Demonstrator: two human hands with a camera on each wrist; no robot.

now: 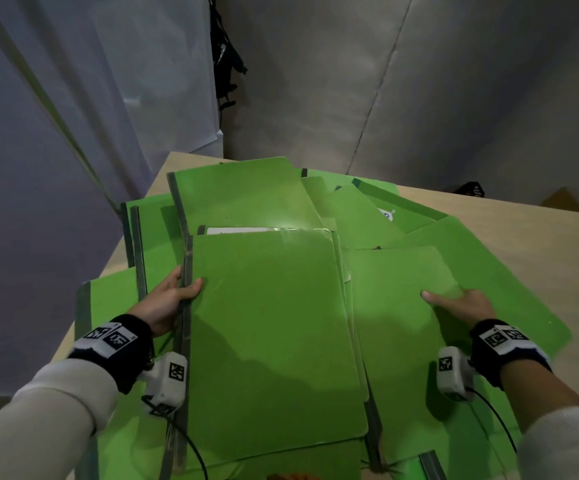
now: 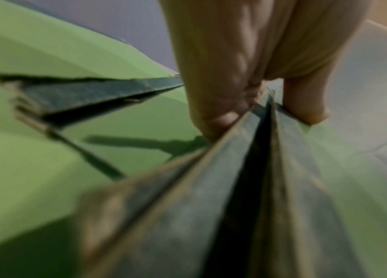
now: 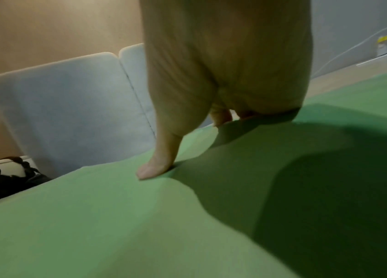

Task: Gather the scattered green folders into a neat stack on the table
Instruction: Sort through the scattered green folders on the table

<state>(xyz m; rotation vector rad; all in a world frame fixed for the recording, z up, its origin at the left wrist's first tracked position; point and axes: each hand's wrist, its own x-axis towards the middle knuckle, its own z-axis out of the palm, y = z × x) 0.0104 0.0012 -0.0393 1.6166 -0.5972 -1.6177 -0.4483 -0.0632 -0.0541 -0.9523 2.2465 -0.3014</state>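
The task is judged barely begun: green folders (image 1: 246,199) are still spread overlapping across the table (image 1: 509,216). A small bundle (image 1: 274,341) is gripped at its spine by the left hand (image 1: 170,299); another folder (image 1: 402,306) is pinched by the right hand (image 1: 464,304).

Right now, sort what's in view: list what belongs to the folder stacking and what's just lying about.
Belongs to the job:
- held folder bundle, gripped at its dark spine by the left hand
- folder on the right, pinched by the right hand
- scattered folders behind
- table

Lying about:
- black straps hanging at the back
- dark object past the table's far edge
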